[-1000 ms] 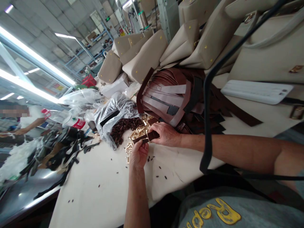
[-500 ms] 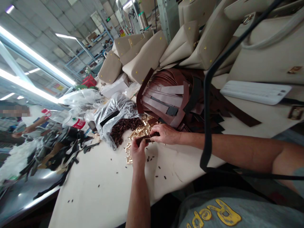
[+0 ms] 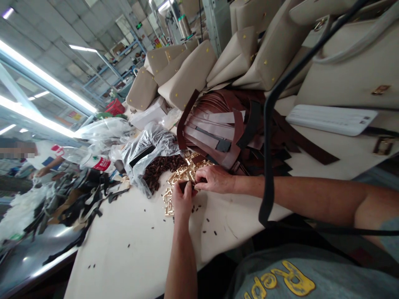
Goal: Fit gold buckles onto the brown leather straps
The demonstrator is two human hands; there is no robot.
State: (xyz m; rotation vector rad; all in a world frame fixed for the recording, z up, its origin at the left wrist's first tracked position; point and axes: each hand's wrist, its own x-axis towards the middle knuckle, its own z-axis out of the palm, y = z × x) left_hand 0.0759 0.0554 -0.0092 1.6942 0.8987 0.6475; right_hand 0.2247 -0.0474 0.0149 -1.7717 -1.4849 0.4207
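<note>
My left hand (image 3: 183, 198) is closed on a small dark brown leather piece (image 3: 188, 187), the thumb pressed on top of it. Touching the same piece from the right, my right hand (image 3: 215, 179) has its fingers pinched together at its end. Both hands are over the near side of a pile of gold metal fittings (image 3: 169, 203). Behind the hands lies a large bundle of brown leather strips (image 3: 215, 124). Dark brown looped pieces (image 3: 154, 176) are heaped left of the fittings. Small black bits (image 3: 208, 220) are scattered on the white tabletop (image 3: 124, 224).
Beige handbags (image 3: 190, 74) stand along the back. A grey plastic bag (image 3: 146, 149) and a bottle (image 3: 96, 162) lie left, near dark scraps (image 3: 75, 199). A black strap or bar (image 3: 268, 158) crosses the view at right. Another person (image 3: 46, 158) is at far left.
The leather piece between my hands is less extended, its visible part shorter and darker. My right hand has shifted slightly left and down. The whole view has shifted a little.
</note>
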